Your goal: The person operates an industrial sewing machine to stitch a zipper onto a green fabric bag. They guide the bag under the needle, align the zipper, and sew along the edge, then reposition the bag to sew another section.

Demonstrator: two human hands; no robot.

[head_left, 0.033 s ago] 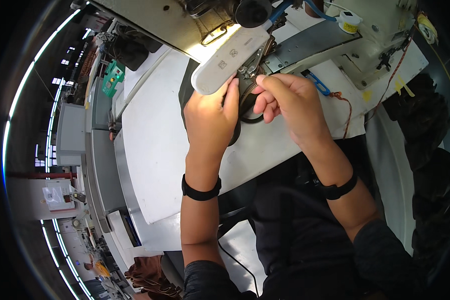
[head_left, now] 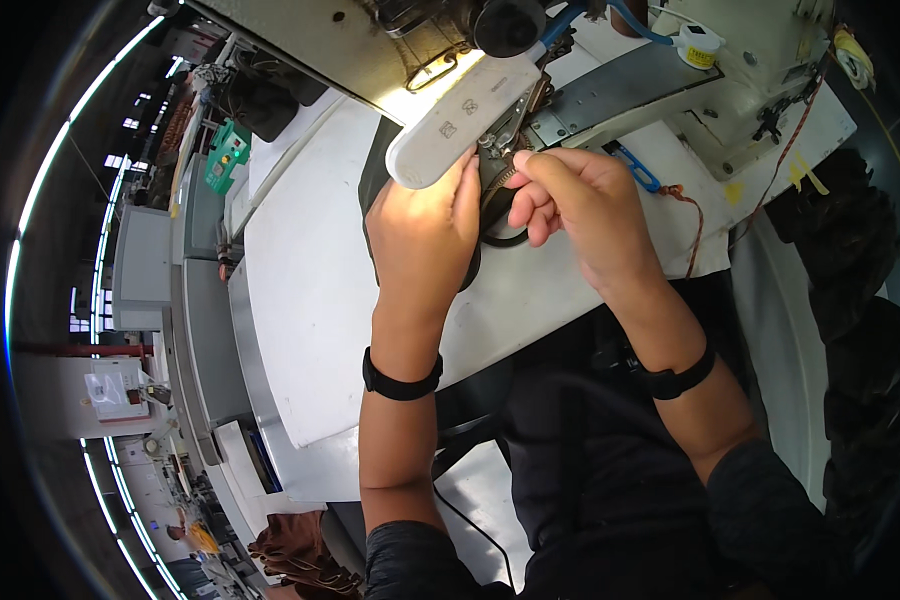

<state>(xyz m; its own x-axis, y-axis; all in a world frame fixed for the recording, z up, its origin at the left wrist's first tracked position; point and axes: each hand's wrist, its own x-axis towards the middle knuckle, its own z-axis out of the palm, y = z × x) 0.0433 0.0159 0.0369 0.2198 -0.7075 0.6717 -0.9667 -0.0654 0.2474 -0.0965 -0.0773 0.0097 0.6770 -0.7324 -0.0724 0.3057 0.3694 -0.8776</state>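
Note:
A dark fabric piece lies under the needle area of a sewing machine, with a curved black loop at its near side. On its left part my left hand is closed, thumb stretched toward the needle; its fingertips are partly hidden below a pale, rounded machine cover. My right hand pinches the end of a narrow ribbed strip that looks like a zipper, just right of the presser foot. The other right-hand fingers are curled loosely.
Right of my hands, a blue-handled tool with an orange cord lies on the white table. The machine arm spans above. Dark fabric is heaped at the far right; brown fabric lies at lower left.

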